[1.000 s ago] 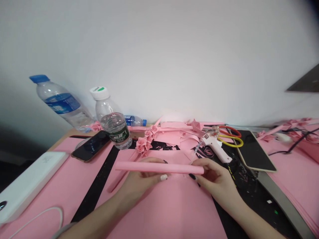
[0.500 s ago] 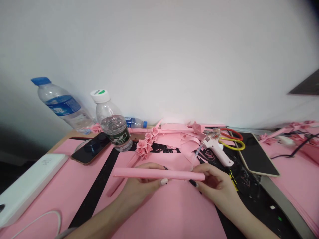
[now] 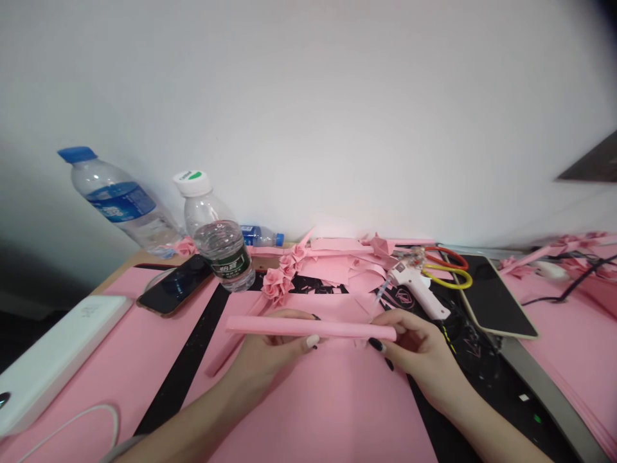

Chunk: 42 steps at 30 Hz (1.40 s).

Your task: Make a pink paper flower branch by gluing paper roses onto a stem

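Both of my hands hold a long pink paper roll [image 3: 270, 325] level above a flat pink sheet [image 3: 328, 411]. My left hand [image 3: 274, 350] pinches the roll near its middle, thumb in front and fingers behind. My right hand [image 3: 414, 350] grips the roll's right end with thumb and fingertips. The roll's left end sticks out free past my left hand.
Behind the roll lie pink paper roses [image 3: 278, 281], paper scraps, a white glue gun [image 3: 418, 289] and red and yellow scissors [image 3: 446, 267]. Two water bottles [image 3: 219, 241], a phone [image 3: 176, 286] and a white power bank [image 3: 58, 357] sit at left. A tablet [image 3: 494, 296] and cables lie at right.
The roll and both hands have stayed almost in place, with small finger shifts along the roll. The view moved slightly.
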Each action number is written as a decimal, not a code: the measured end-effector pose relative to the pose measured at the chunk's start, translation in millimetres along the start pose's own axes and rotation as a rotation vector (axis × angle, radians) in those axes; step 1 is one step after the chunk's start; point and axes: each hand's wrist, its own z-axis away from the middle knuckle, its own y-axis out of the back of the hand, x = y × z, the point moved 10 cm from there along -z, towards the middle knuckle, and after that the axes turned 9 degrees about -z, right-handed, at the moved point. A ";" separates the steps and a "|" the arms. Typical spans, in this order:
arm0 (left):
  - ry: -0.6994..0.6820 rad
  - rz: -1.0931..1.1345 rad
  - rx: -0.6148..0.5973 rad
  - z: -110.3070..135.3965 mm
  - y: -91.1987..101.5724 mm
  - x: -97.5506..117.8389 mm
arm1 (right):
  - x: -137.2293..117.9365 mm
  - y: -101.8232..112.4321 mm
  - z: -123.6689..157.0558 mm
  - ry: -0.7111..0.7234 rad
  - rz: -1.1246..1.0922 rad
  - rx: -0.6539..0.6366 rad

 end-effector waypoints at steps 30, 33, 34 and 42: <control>0.018 -0.033 0.085 -3.4 17.0 -0.9 | -3.6 38.7 -18.2 -0.082 -0.040 0.100; 0.028 0.003 0.081 -3.2 16.0 -0.1 | -5.4 41.1 -19.1 -0.070 -0.042 0.108; 0.031 0.010 0.078 -3.2 15.6 -0.1 | -5.7 41.9 -19.5 -0.066 -0.039 0.106; 0.026 0.069 0.124 -5.3 21.1 -3.2 | -7.3 47.9 -21.1 -0.029 0.005 0.108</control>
